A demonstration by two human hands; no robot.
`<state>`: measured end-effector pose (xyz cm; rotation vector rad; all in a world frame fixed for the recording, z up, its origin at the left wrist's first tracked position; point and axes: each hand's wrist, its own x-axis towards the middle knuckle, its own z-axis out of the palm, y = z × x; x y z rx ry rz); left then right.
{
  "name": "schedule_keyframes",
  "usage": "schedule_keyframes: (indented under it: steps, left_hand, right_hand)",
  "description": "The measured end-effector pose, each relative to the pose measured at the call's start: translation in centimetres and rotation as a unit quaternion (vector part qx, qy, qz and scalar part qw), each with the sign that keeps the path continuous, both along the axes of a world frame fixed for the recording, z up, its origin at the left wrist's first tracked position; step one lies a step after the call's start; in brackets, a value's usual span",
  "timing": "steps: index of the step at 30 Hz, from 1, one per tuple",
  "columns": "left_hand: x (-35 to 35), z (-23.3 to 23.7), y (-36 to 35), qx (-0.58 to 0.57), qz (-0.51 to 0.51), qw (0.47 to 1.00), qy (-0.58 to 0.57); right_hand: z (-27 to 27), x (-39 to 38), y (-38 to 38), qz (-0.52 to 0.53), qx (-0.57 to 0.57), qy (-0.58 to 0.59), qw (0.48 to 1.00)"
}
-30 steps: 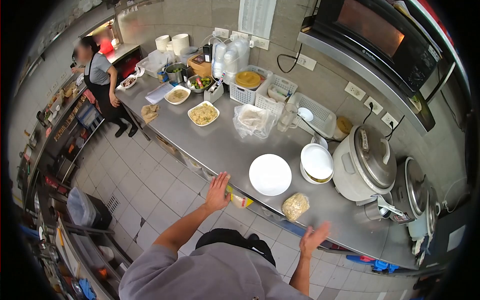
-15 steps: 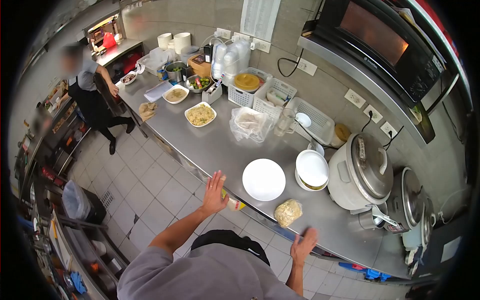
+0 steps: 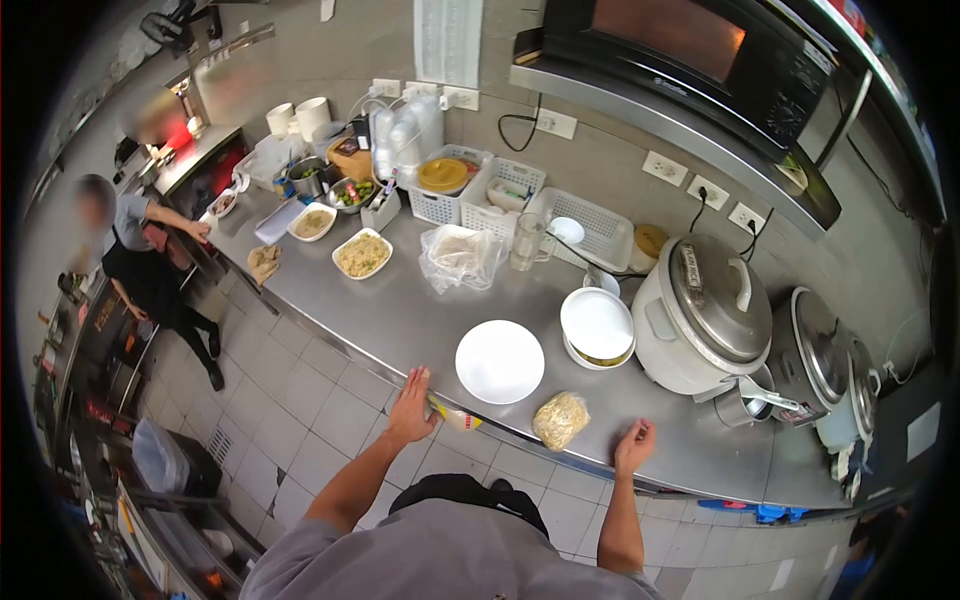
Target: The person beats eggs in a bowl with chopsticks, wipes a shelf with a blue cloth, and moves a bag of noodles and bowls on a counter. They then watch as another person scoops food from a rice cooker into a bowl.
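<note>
Yeah, that clear bag of food (image 3: 561, 420) was parked near-right of the white plate (image 3: 499, 362); too close to the desk (image 3: 400, 322) edge, could've been knocked off by a stray wrist. Left hand (image 3: 410, 408) was spread wide; right hand (image 3: 635, 447) was curled, contents unclear.

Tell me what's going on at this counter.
Neither hand appears to hold anything. The left hand is spread at the front edge of the steel counter, near a white round dish. The right hand, fingers curled, is beside a clear bag of yellowish food; whether it touches the counter is unclear. A dish of rice-like food sits farther left, and a large lidded cooker to the right. A co-worker stands by the far end.
</note>
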<state>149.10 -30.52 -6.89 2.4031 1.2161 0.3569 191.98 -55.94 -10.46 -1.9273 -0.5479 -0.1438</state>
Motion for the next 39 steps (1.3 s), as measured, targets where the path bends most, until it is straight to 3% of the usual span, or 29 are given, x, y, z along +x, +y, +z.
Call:
schedule_keyframes:
  steps: [2,3,9,10,11,12,13,15,17,23,32,35,38,39]
  left_hand:
    - [0.3,0.6,-0.1,-0.016,0.008,1.0,0.008]
    - [0.4,0.8,-0.2,-0.024,0.015,1.0,0.012]
    - [1.1,0.4,-0.2,-0.027,0.024,0.999,-0.005]
    - [1.6,0.2,-0.2,-0.02,0.027,0.999,-0.003]
    - [1.5,0.1,-0.2,-0.015,0.028,1.0,0.002]
    - [1.4,0.1,-0.2,-0.008,0.027,1.0,0.008]
    - [1.6,0.2,-0.1,-0.01,0.031,0.999,0.008]
    - [2.0,0.4,-0.4,-0.015,0.038,0.999,0.007]
    - [2.4,0.1,-0.4,-0.022,0.054,0.998,0.019]
    - [3.0,0.8,-0.6,-0.024,0.077,0.996,0.032]
    - [3.0,0.5,-0.8,-0.011,0.077,0.997,0.023]
    - [3.4,0.3,-0.8,-0.008,0.082,0.997,0.013]
    - [3.3,0.3,-0.8,-0.009,0.089,0.996,0.012]
    - [3.5,0.1,-0.9,-0.011,0.093,0.996,0.009]
  right_hand:
    - [4.1,-3.0,0.5,-0.009,-0.118,-0.219,0.968]
    - [5.7,-3.9,-0.3,0.057,-0.113,-0.15,0.981]
    - [4.6,-6.4,-3.3,0.128,-0.368,-0.267,0.881]
    - [5.9,-5.0,-2.9,0.136,-0.291,-0.088,0.943]
    - [7.4,-3.3,-2.1,0.137,-0.201,0.097,0.965]
    - [8.3,-2.3,-1.8,0.13,-0.101,0.28,0.946]
    - [6.9,-1.7,-1.2,0.11,0.108,0.252,0.955]
    - [0.7,1.2,0.0,0.076,0.15,0.158,0.973]
    - [-1.0,2.6,0.6,0.043,0.228,0.112,0.966]
    - [1.2,1.5,1.2,0.09,0.159,0.152,0.971]
    - [-0.4,2.7,1.3,0.106,0.11,0.124,0.98]
    - [4.3,1.8,0.5,0.119,0.223,0.448,0.858]
    - [4.9,-0.4,-0.1,0.126,0.257,0.448,0.847]
    - [4.4,-0.7,-0.1,0.09,0.29,0.529,0.792]
